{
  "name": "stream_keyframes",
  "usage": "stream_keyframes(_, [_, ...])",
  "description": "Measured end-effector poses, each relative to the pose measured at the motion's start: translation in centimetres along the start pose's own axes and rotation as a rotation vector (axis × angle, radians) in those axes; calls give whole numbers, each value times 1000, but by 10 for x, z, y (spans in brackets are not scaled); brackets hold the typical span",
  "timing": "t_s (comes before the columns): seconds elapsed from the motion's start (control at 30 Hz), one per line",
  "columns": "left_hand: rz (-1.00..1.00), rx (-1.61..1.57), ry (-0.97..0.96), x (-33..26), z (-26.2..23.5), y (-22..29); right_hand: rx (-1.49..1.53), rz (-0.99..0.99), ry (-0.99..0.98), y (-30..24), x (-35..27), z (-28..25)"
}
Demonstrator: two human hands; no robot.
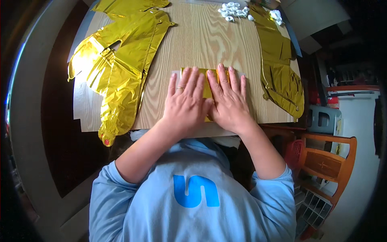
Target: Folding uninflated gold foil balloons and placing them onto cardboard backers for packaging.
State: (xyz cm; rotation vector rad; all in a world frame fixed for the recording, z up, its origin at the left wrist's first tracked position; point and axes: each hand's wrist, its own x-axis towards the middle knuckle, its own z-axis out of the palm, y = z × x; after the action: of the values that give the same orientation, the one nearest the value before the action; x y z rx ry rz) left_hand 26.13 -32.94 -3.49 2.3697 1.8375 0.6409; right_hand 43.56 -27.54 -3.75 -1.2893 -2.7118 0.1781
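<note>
My left hand [185, 103] and my right hand [230, 105] lie side by side, palms down, at the table's front edge. Both are open, fingers stretched forward, thumbs close together. Under them is a flat, folded piece of gold foil [207, 90], mostly covered by my palms. A pale, clear-looking edge shows beside my left fingers; whether it is a bag or a sheet I cannot tell. To the left spreads a large crinkled gold foil balloon [133, 52], uninflated, its narrow end hanging over the front edge. Another flat gold foil balloon [278, 50] lies along the right side.
The wood-grain table [193, 32] carries more gold foil [127, 7] at its far left. Small white rolls [231, 10] are heaped at the back right. Right of the table stand a grey-blue plastic stool [322, 119], a wooden chair [327, 161] and a red basket [293, 153].
</note>
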Motion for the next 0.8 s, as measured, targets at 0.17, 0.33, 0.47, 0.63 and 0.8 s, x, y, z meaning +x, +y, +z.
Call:
stream_keyframes(0.17, [-68,48,-18,-7,7,-15,32,8,17,0,-1,0])
stream_keyframes(0.33, [-61,105,25,-9,11,-16,9,-10,38,0,-3,1])
stream_keyframes(0.47, [-49,114,12,-7,11,-17,18,-18,61,3,-1,-3])
stream_keyframes(0.63, [-41,122,-3,1,0,-10,799,84,526,20,-9,-8])
stream_keyframes(0.8, [27,92,79,3,-9,0,593,494,551,21,-88,-46])
